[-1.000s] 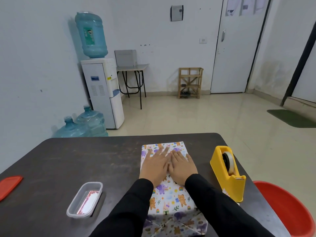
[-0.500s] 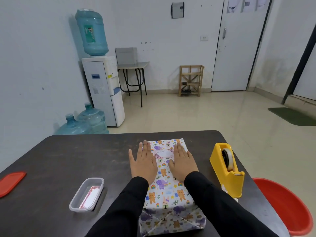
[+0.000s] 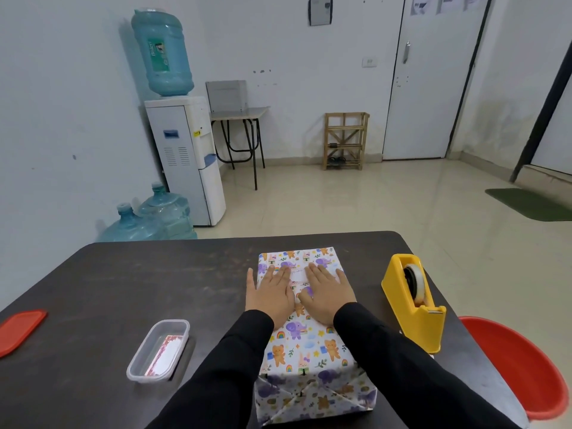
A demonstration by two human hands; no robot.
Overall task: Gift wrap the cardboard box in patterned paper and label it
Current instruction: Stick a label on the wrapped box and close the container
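starting nearest: looking at the folded end flaps [image 3: 312,394] of the wrapped box [image 3: 309,345], lying lengthwise at the near middle of the dark table [image 3: 123,289], and judging them the first weak spot, seeing no tape on them from here, so risking a sprung fold by shoving the box hard

laying the left hand [image 3: 270,292] and right hand [image 3: 328,294] flat on the box top, fingers straight, grasping nothing, palms pressing down either side of a small white label [image 3: 298,274] on the far half of the paper

pressing unevenly, probably risking a lifted label corner or a trapped bubble; sliding the palms off instead of lifting them, risking dragging the label askew or creasing the patterned paper; leaning in too far, risking skating the whole box over the smooth top toward the far edge

not managing to read the faint writing on the label

moving across the surface: finding a clear tub [image 3: 159,349] with a red-edged card inside near the left sleeve, a red lid [image 3: 20,329] well apart at the left edge, a yellow tape dispenser [image 3: 413,301] just right of the box, and a red plastic seat or basin [image 3: 520,370] beyond the right edge, not telling which

looking farther: taking in a pale tiled floor, spare water bottles [image 3: 154,218] beside a white water dispenser [image 3: 185,159], a small side table [image 3: 238,113], a wooden rack [image 3: 345,139], a closed door [image 3: 433,78] and a green mat [image 3: 529,204]
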